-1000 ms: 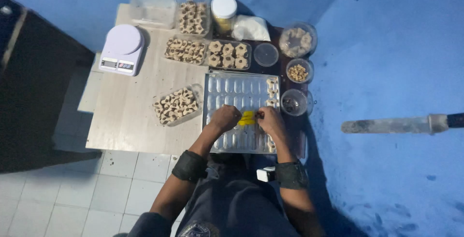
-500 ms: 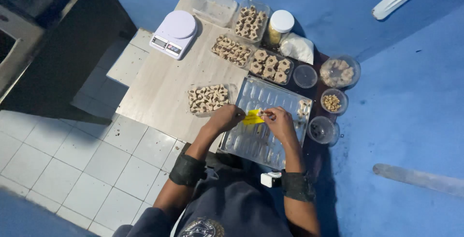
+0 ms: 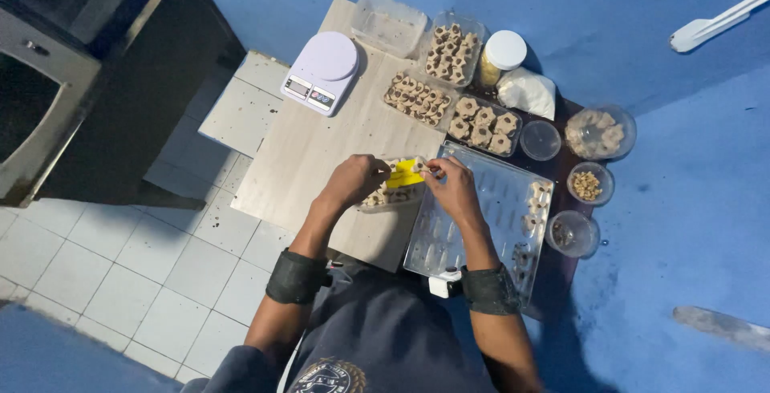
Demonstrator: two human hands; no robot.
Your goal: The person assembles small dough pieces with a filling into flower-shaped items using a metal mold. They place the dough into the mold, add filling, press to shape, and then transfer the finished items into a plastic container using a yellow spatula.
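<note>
The person's left hand [image 3: 353, 182] and right hand [image 3: 453, 186] meet over the near edge of the wooden board [image 3: 313, 152], fingers of both pressed together on a small yellow tool [image 3: 405, 174] held just above a clear container of pastries [image 3: 389, 195]. Just right of the hands lies a metal baking tray [image 3: 481, 224] with a few shaped pieces along its right side. Farther back stand more pastry containers [image 3: 421, 98], a white kitchen scale [image 3: 321, 72], a white-lidded jar [image 3: 501, 58] and small bowls [image 3: 589, 183] at the right.
</note>
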